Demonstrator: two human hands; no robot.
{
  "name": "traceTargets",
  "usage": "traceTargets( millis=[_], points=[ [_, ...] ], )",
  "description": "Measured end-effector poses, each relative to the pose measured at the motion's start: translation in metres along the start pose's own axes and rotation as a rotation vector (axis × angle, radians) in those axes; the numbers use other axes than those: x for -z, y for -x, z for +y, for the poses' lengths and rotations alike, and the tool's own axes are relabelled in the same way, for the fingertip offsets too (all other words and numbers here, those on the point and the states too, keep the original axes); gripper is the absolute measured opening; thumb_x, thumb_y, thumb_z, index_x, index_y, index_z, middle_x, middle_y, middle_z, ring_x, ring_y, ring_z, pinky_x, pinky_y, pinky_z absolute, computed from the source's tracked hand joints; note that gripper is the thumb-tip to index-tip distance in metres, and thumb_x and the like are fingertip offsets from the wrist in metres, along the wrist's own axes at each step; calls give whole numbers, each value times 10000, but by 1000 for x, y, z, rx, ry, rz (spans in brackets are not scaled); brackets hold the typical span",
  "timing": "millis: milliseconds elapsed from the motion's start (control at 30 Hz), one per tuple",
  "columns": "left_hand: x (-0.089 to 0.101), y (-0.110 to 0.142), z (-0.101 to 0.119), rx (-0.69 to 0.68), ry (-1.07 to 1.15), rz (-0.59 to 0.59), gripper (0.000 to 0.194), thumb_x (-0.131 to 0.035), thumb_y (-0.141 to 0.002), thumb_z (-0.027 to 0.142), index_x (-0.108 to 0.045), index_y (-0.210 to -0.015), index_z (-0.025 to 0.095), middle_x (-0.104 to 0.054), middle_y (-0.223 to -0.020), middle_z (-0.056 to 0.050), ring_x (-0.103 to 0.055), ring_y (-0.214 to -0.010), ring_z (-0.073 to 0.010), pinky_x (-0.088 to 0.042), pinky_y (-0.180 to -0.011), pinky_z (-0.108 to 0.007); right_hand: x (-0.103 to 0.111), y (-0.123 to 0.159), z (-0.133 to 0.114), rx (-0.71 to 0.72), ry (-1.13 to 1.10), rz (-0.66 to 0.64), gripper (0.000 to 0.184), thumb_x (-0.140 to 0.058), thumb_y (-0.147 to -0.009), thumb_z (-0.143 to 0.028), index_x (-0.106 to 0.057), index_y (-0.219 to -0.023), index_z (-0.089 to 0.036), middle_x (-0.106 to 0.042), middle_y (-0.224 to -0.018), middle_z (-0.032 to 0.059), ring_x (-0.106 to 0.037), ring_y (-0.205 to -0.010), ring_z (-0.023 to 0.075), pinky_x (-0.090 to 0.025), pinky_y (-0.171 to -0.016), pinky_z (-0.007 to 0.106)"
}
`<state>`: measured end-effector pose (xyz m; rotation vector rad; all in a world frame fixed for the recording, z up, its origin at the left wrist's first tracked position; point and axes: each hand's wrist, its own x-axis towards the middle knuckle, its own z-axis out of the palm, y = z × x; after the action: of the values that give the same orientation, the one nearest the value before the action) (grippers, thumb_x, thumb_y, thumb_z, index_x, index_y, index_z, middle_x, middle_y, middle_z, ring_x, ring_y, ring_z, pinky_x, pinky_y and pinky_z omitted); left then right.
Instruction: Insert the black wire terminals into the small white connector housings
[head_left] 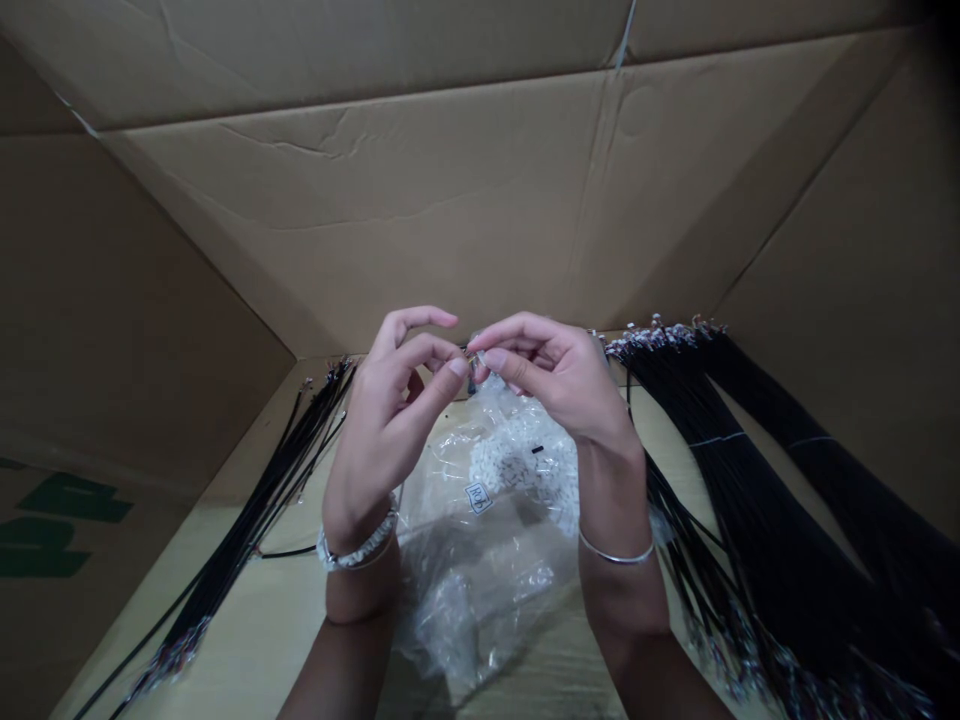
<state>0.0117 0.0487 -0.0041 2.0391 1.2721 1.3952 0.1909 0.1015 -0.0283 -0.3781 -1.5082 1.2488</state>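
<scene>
My left hand (394, 410) and my right hand (555, 375) meet above the wooden table (285, 610), fingertips pinched together on one tiny pale part (474, 358) that I cannot name. Directly below them lies a clear plastic bag (487, 560) with a heap of small white pieces (525, 462) and a little label (478, 496). A thin bundle of black cords (255, 520) lies to the left of my left hand. A thick sheaf of black cords (757, 500) with metal ends lies to the right of my right hand.
Tall cardboard walls (465, 200) close in the back and both sides; the left one carries green print (52, 525). The metal ends of the right-hand cords (664, 333) touch the back wall.
</scene>
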Motion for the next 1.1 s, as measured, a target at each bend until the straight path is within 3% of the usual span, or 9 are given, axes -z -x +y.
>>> traceTargets(
  millis=[167,333,633,900,1100],
  points=[
    [2,-1,-1,13,26,-16,140,-676,-972,285,-747,-863,235,-595,-1269,-32,-588,-1191,-198,-505,-737,-253,-1,2,-2,35,35,-5,100,-779,-914,-252,-789,-991,-189,-756,-798,0,-688,-745,107,-498,-641,235],
    [3,-2,-1,31,94,-40,153,-677,-965,266,-743,-834,223,-612,-1239,-50,-619,-1057,-171,-499,-675,-239,-3,2,-4,55,45,-18,89,-784,-908,-250,-794,-978,-197,-761,-832,4,-700,-775,119,-543,-711,259],
    [5,-2,-2,6,154,-63,136,-691,-955,243,-753,-836,221,-630,-1212,-53,-632,-972,-144,-527,-674,-223,-5,3,-3,91,80,0,69,-787,-904,-248,-796,-957,-203,-754,-858,5,-679,-789,114,-527,-703,253],
    [5,-3,-6,10,192,-74,155,-696,-956,243,-754,-814,221,-648,-1205,-60,-640,-1035,-159,-551,-725,-225,-6,3,-3,93,84,3,70,-780,-908,-260,-789,-948,-203,-752,-854,5,-677,-773,119,-540,-709,270],
    [6,-5,-3,2,184,-72,128,-699,-954,271,-749,-848,219,-641,-1199,-67,-642,-1017,-155,-538,-659,-207,-7,2,-2,93,21,-20,75,-780,-912,-257,-784,-973,-214,-744,-841,-3,-675,-752,106,-536,-686,253]
  ],
)
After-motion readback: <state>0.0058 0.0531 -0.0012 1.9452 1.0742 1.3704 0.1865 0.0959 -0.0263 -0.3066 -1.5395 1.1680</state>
